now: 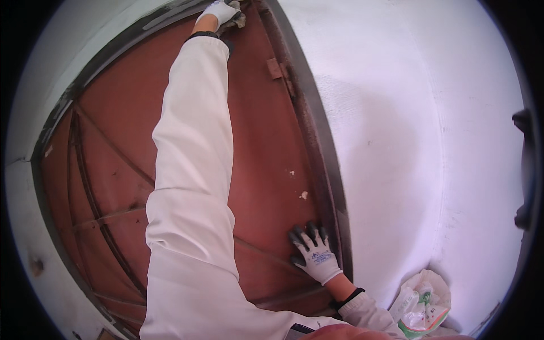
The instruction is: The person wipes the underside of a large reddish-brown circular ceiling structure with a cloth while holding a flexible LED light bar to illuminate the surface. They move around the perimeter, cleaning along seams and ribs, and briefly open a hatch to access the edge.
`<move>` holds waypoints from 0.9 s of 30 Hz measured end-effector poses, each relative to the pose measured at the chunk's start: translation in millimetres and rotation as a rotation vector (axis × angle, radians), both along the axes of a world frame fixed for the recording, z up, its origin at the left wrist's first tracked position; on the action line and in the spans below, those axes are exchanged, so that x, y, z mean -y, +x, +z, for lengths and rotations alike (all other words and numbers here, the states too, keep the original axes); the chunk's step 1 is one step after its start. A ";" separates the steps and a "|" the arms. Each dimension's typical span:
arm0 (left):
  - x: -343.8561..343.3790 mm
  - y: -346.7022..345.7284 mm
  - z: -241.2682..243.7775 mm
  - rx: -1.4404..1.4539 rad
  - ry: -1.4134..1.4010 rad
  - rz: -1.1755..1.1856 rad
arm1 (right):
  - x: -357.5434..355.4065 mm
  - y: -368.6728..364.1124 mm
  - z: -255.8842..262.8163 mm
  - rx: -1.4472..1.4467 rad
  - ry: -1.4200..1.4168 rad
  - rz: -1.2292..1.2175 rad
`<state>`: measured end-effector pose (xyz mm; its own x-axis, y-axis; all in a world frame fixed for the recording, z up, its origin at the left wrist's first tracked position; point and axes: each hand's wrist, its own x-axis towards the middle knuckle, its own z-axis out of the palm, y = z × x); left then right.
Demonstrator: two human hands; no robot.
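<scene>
My left hand [218,13], in a white glove with a dark-coated palm, is stretched up to the top corner of a red-brown metal door [267,140]. Bunched in its fingers is a dirty grey-brown rag [240,20], partly cut off by the upper rim of the view. Lower down, my right hand [316,257] wears a matching glove and rests flat against the door with fingers spread. It holds nothing and lies close beside the dark door frame [335,204]. My left sleeve hides the middle of the door.
Diagonal braces [114,144] cross the door's left part. A small metal block [274,69] juts out near its right edge, and a pale patch [303,195] marks the surface. White wall [391,127] adjoins the frame. A plastic bag [425,304] bearing writing sits at lower right.
</scene>
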<state>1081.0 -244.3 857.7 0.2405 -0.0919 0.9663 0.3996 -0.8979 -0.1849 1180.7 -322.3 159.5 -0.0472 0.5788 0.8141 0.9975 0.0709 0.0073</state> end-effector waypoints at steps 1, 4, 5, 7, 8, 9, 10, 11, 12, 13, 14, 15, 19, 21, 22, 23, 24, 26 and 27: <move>3.7 7.1 1.0 0.034 -0.034 -0.042 | -0.3 0.5 -1.3 -0.006 -0.020 -0.012; 8.8 26.8 9.5 -0.030 -0.159 0.028 | -5.0 2.6 -5.3 0.001 -0.062 -0.030; 8.9 27.3 15.7 -0.140 -0.025 0.151 | -7.2 2.8 -7.2 0.017 -0.012 -0.027; 3.8 25.5 24.8 -0.080 -0.116 0.114 | -10.8 2.5 -9.1 0.001 -0.024 -0.036; -2.0 21.8 26.2 -0.160 -0.109 0.047 | -12.0 2.2 -9.3 0.003 0.044 -0.023; -6.5 16.9 27.1 -0.232 -0.103 0.087 | -12.7 1.1 -9.6 -0.006 0.012 -0.030; -13.5 10.1 23.5 -0.301 -0.100 0.121 | -13.3 0.6 -9.7 -0.007 0.000 -0.039; -18.1 4.1 18.5 -0.371 -0.096 0.153 | -13.2 -0.4 -9.8 -0.016 -0.021 -0.065; -22.9 -5.1 10.8 -0.284 0.351 0.368 | -12.3 -1.2 -9.6 -0.055 -0.004 -0.029; -29.6 -11.6 -3.7 -0.047 0.331 0.307 | -10.7 -1.5 -9.4 -0.062 -0.010 -0.015; -32.5 -23.7 -15.3 -0.148 0.208 0.269 | -8.8 -1.3 -8.9 -0.071 -0.016 -0.007; -32.3 -36.1 -25.6 -0.245 0.086 0.227 | -6.8 -1.3 -8.8 -0.102 -0.065 0.003; -39.1 -101.7 -58.9 -0.461 0.169 0.535 | 1.8 0.2 -8.4 0.024 0.062 0.017; -44.3 -126.9 -49.3 -0.340 0.121 0.594 | 4.9 0.0 -7.6 0.001 -0.023 0.008; -47.7 -130.2 -41.0 -0.124 0.077 0.541 | 6.0 -0.6 -7.6 -0.007 -0.020 0.023; -50.8 -129.0 -29.3 0.093 0.052 0.479 | 7.1 -1.8 -7.1 -0.005 -0.055 0.004; -51.8 -120.3 -15.1 0.314 0.080 0.382 | 7.3 -2.7 -6.9 0.004 -0.049 -0.003; -54.3 -85.0 9.3 0.423 0.125 0.117 | 7.7 -5.2 -6.2 -0.008 -0.089 -0.027; -51.6 -59.5 23.0 0.456 0.103 -0.139 | 7.8 -6.4 -6.2 0.013 -0.046 -0.023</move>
